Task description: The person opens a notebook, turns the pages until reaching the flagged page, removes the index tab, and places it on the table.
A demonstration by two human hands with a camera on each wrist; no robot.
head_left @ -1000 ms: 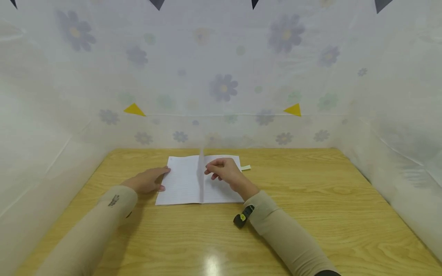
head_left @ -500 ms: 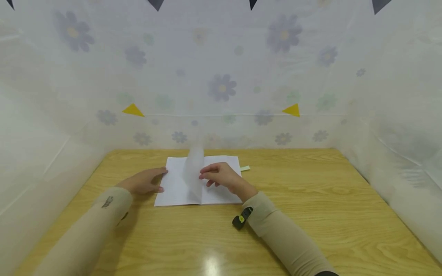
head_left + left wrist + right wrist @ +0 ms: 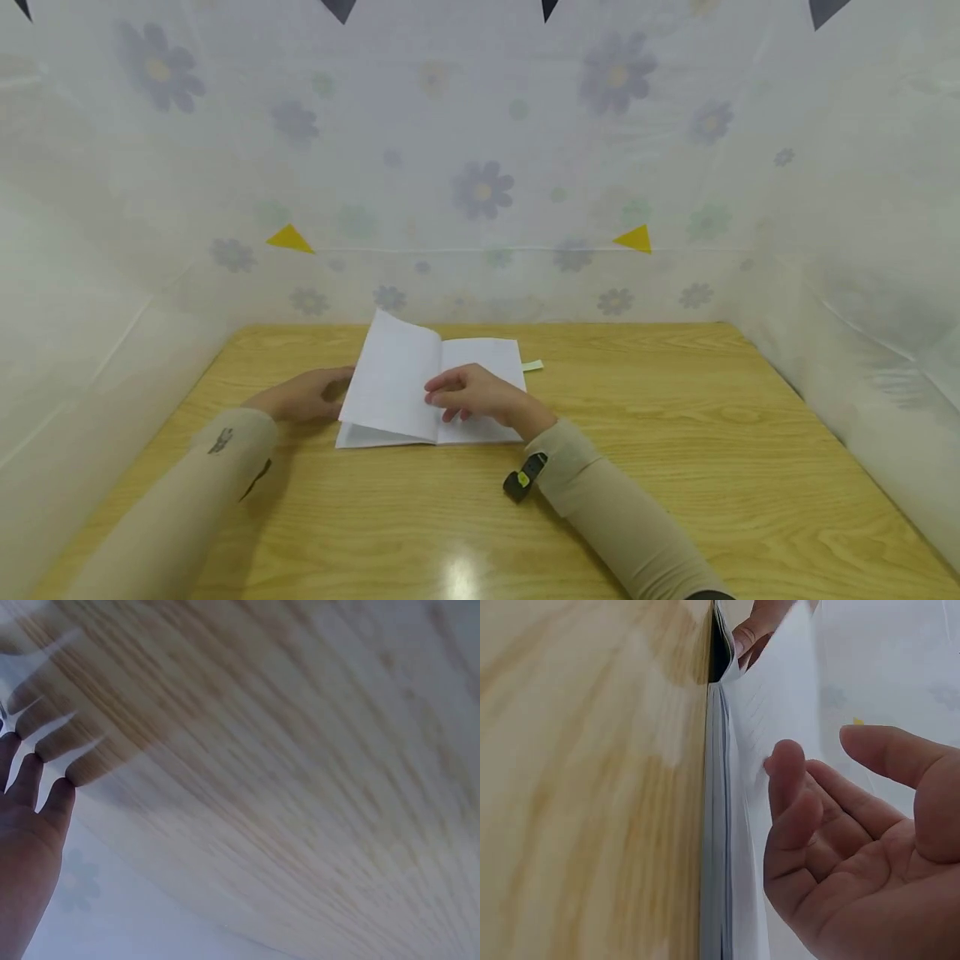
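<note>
Two hands are seen mid-frame in the head view: the left hand (image 3: 303,394) lies flat beside the notebook (image 3: 431,390) on the table (image 3: 675,467); the right hand (image 3: 472,393) rests loosely spread, gripping nothing. From the right wrist, a leaf (image 3: 780,697) is lifted; it is best laid flat gently.

**A makeshift recording booth around a wooden desk**

This looks like a small staged booth rather than a lived-in room. A light wooden table (image 3: 675,433) is closed in on three sides by translucent plastic sheeting (image 3: 480,167) printed with faded grey-blue flowers. Small yellow triangles (image 3: 289,240) are stuck on the back sheet, and dark triangular markers (image 3: 341,8) hang at the top edge. An overhead light glares on the tabletop.
</note>
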